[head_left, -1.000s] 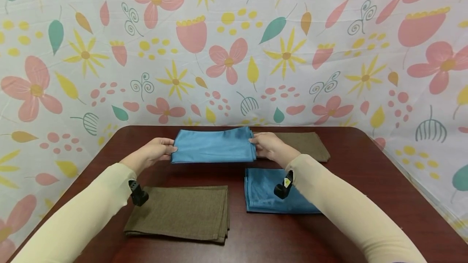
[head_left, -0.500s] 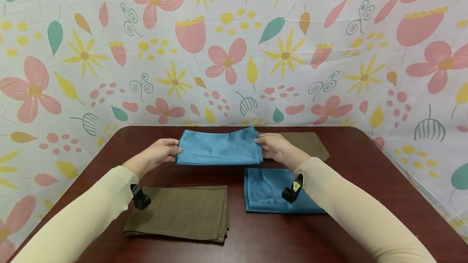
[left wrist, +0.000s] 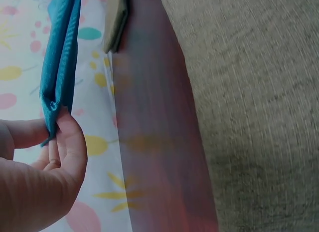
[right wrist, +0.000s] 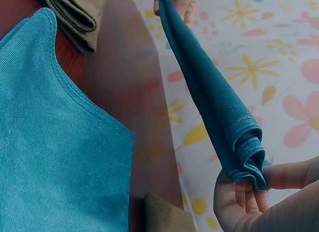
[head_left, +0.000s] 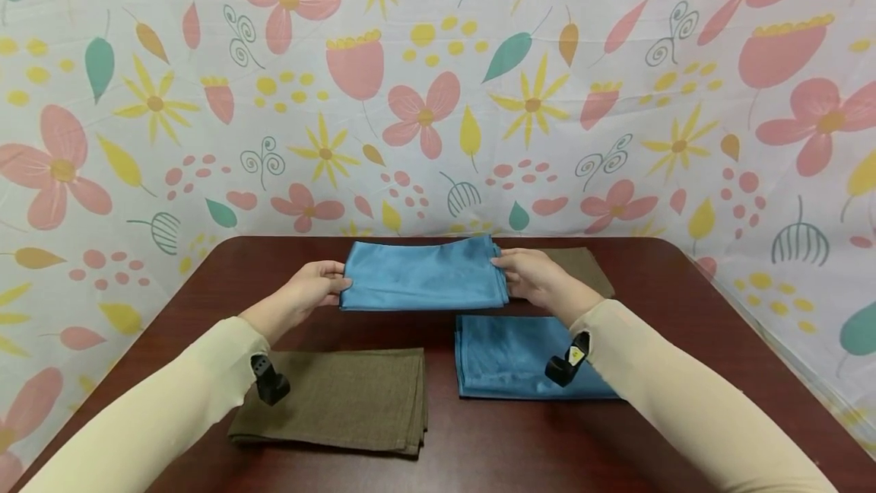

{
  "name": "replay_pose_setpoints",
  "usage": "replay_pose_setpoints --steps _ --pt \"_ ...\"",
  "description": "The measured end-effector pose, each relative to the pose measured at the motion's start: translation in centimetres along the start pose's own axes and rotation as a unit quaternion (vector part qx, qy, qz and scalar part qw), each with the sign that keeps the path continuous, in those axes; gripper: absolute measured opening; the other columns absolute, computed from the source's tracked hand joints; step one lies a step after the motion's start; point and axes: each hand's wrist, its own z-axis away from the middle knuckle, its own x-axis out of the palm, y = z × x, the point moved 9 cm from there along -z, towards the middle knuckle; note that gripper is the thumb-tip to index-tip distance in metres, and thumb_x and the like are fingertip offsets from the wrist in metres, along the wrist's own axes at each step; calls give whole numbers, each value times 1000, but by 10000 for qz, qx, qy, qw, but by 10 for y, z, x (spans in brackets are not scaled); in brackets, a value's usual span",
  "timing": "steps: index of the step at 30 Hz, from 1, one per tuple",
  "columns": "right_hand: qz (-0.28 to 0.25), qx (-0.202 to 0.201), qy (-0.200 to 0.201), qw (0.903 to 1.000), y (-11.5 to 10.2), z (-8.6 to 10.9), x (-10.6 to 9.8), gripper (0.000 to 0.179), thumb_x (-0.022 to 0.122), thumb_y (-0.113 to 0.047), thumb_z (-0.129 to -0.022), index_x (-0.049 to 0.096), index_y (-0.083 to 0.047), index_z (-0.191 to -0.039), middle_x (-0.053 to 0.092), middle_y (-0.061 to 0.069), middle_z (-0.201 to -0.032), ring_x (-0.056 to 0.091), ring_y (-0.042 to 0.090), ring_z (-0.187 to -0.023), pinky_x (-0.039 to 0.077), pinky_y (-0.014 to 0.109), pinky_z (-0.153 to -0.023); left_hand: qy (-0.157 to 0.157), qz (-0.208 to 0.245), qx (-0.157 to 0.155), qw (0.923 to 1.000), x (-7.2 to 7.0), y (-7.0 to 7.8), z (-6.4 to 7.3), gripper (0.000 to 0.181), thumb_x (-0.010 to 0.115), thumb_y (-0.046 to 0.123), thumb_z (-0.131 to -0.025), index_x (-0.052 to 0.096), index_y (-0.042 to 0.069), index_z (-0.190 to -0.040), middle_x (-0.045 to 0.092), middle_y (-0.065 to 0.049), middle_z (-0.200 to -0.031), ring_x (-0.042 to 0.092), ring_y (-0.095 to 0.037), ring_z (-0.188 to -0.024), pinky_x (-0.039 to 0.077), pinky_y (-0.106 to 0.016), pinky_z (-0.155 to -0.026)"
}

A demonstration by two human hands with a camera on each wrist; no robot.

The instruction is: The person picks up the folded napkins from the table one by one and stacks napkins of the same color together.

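A folded blue cloth (head_left: 424, 276) is held in the air above the far part of the table, stretched between both hands. My left hand (head_left: 316, 289) pinches its left end between thumb and fingers; the left wrist view shows the folded blue edge (left wrist: 60, 57) in that pinch. At the other end my right hand (head_left: 537, 276) grips the right edge, where the right wrist view shows several stacked layers (right wrist: 249, 152). Below and to the right, a second folded blue cloth (head_left: 506, 356) lies on the table, partly covered by the right forearm.
On the dark red table (head_left: 452, 447), a folded brown cloth (head_left: 342, 402) lies at the near left, under the left wrist. Another brown cloth (head_left: 582, 265) lies at the far right, partly behind the right hand. A flower-patterned curtain (head_left: 424, 97) hangs behind the table.
Both hands have moved steadily to the right, carrying the held blue cloth with them. The cloths on the table have stayed in place.
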Motion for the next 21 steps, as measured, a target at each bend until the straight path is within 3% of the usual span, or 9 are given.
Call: replay_pose_setpoints --steps 3,9,14,21 --pt "-61 13 49 10000 -1 4 -4 61 50 -8 -100 21 -4 -153 30 13 -153 48 18 -113 49 31 -85 165 90 4 9998 1 5 3 39 51 12 -101 45 -5 -136 60 -7 -108 61 -9 -83 53 -29 -83" --pt "-40 -30 90 9999 -5 12 -11 57 51 -10 -100 25 -3 -150 37 10 -141 48 19 -111 50 30 -82 392 224 71 9990 5 12 9 41 52 13 -100 45 -3 -137 56 -9 -115 60 -7 -83 52 -25 -79" --pt "183 -64 -16 9998 -5 22 -21 56 50 -13 -101 26 -4 -151 39 10 -140 50 18 -114 52 28 -84 406 402 90 9983 16 17 14 38 54 13 -100 48 -4 -133 58 -8 -110 60 -8 -81 53 -25 -77" --pt "297 -270 -239 9989 -6 32 -32 51 48 -15 -102 27 -3 -147 42 7 -133 54 12 -105 52 28 -86 433 575 147 9973 29 24 23 34 54 11 -99 51 -3 -130 59 -8 -106 61 -9 -80 53 -26 -78"
